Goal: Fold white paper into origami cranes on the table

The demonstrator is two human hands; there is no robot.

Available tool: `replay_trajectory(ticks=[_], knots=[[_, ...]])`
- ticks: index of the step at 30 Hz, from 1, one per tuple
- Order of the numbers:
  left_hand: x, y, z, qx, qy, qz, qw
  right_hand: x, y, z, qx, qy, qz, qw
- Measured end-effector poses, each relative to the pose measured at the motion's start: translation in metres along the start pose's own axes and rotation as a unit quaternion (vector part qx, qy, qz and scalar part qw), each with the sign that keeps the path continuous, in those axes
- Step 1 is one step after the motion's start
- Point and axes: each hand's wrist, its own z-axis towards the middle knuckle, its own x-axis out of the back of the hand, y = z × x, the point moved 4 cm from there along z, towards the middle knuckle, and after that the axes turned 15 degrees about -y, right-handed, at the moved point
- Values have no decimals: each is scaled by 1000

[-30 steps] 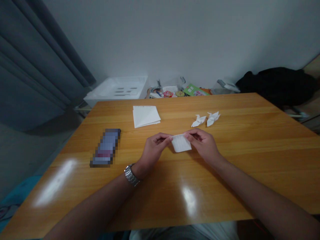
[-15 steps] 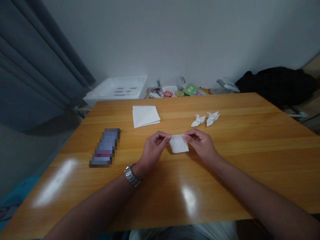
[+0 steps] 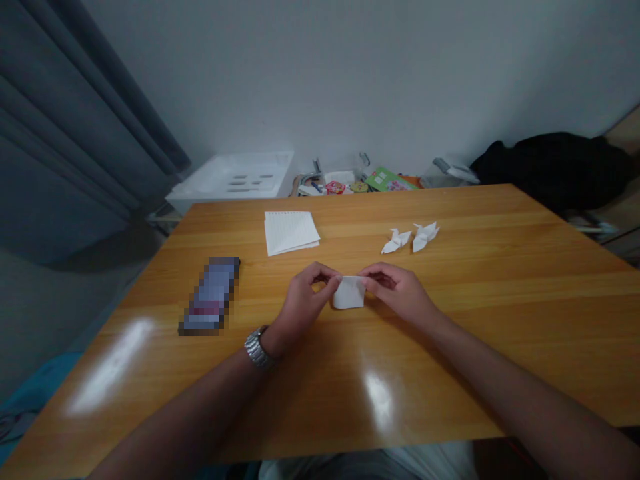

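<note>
Small piece of paper pinched between two hands above the tabletop

A small piece of white paper [image 3: 349,294] is held by its upper corners, near the middle of the tabletop [image 3: 310,407]. The left hand [image 3: 311,295] pinches the upper left corner between thumb and fingers; the right hand [image 3: 399,288] pinches the upper right corner in the same way, its other fingers curled in behind. The paper's broad face is turned toward the person, its lower edge hanging free below the fingertips; whether that edge touches the wood cannot be told. A silver metal watch [image 3: 259,348] circles the left wrist.

Beyond the right hand, two folded paper birds stand side by side, the left bird [image 3: 397,241] just beside the right bird [image 3: 426,237]. Beyond the left hand lies a short stack of lined sheets [image 3: 291,233], slightly out of line with one another, with a row of holes along the far edge. To the left of the left hand, a phone [image 3: 210,295] lies on the wood, its screen blurred into blocks.

Behind the far edge are a white tray [image 3: 210,175] on the left, a green booklet [image 3: 387,179] near the middle, and a black cloth item [image 3: 555,167] on the right
</note>
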Motion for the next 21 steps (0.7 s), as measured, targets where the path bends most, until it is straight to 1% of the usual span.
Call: replay_trajectory(ticks=[3,5,8,13,15,17,21], knots=[[-1,3,0,-6,-19,30,999,-2,-2,0,-3,-30,-39,999],[-2,4,0,-8,-31,36,999,-3,-4,-1,-2,-39,-72,997],[-2,3,0,-6,-33,36,999,-1,-4,-1,-7,-32,-88,996],[-1,3,0,0,-28,18,999,1,-5,-2,-13,-26,-72,997],[-2,3,1,2,-27,1,1000,2,-5,-2,-13,-23,-65,998],[-4,1,1,8,-25,-37,999,2,-5,-2,-15,-20,-60,998],[-7,-7,2,40,-14,-121,992,2,-4,-2,-21,-15,-58,998]])
